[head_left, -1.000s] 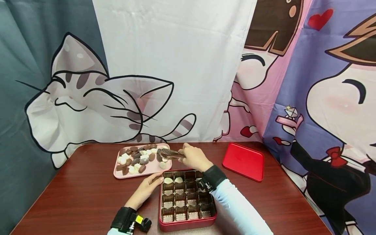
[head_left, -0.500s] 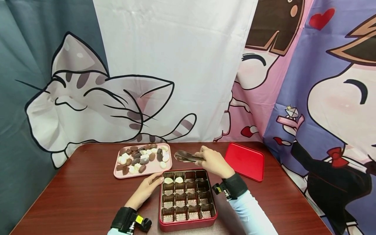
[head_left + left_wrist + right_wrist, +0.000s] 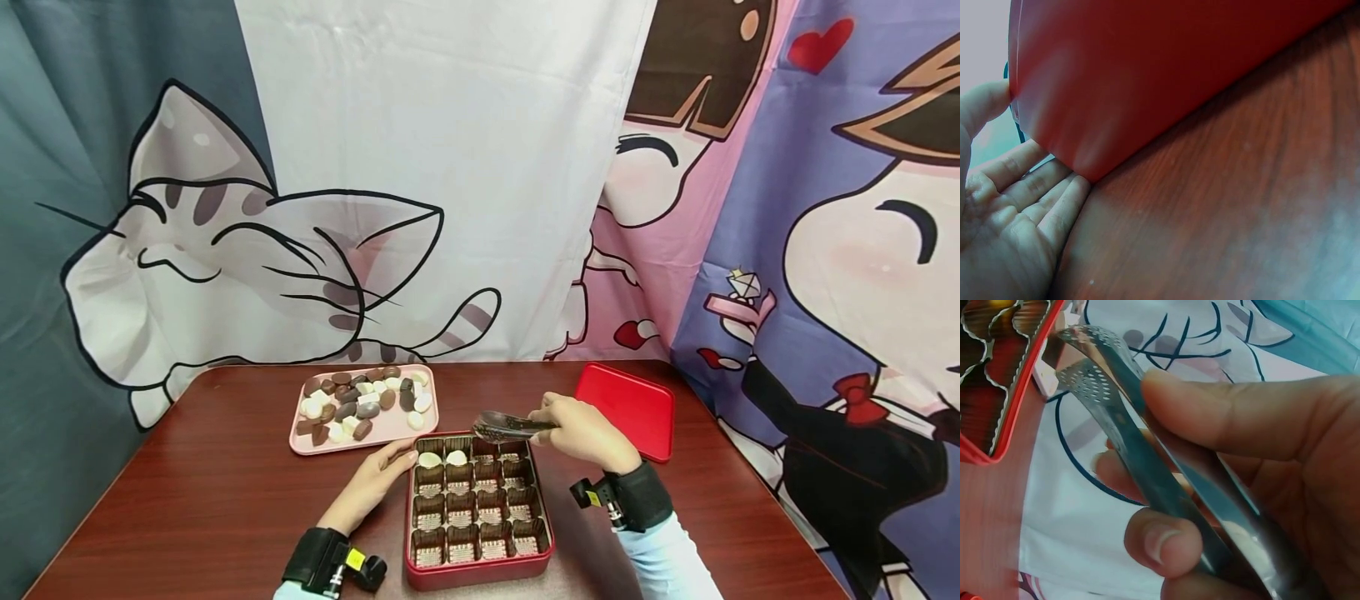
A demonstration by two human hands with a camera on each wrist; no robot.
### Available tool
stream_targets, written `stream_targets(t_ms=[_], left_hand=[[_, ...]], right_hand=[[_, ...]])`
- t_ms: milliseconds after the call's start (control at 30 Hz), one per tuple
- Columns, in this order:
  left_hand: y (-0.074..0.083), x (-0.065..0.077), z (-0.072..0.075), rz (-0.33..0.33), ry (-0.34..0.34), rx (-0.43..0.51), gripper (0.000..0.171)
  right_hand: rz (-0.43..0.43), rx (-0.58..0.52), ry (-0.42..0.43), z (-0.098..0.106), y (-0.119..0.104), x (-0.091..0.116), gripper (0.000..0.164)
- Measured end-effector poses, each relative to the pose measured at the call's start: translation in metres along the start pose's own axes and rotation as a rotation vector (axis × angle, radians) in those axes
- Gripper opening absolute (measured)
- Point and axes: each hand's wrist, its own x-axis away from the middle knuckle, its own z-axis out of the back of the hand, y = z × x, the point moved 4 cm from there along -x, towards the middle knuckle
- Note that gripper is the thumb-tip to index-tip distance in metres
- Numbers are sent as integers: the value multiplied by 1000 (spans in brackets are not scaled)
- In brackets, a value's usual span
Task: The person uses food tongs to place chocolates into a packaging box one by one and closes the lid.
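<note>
My right hand [image 3: 581, 429] is pinching a pair of metal tongs [image 3: 498, 427] between thumb and fingers, and the tongs' pierced ends are pointing leftward above the far edge of the red box [image 3: 480, 575]; I cannot tell whether anything is sitting between them. My left hand [image 3: 378, 475], well apart from the other, is touching the box's far left corner, thumb at the rim and the longer fingers lying mostly straight against the side. The box is standing on the counter [image 3: 187, 483] in front of me, its brown liner [image 3: 461, 552] forming four rows of four compartments. Two cream candies [image 3: 430, 460] are occupying the two leftmost compartments of the far row. Beyond the left hand, a pink tray [image 3: 393, 429] is bearing brown, dark and cream candies. A red lid [image 3: 630, 408] is lying flat to the right, and a printed cloth [image 3: 450, 125] is hanging behind everything.
</note>
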Motion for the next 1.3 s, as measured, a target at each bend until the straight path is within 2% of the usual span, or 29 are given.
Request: stream_targets(t_ms=[233,467,667,1033,1300], left_hand=[[-1,0,1,5,-1,13,55],[-1,-1,2,-12,11,0,53],[-1,-2,1,-10,17,-8,52],[1,0,0,-15,7,4,53],[1,0,2,-12,7,13,52]], right_hand=[[-62,-82,-28,-4,9,6,28],[-21,-89,-15,-3,11,6,25],[-28,-101,-15,-5,9,2,29],[-4,-6,16,-11,-13,-27,33],[-24,10,20,-13,-25,-53,34]])
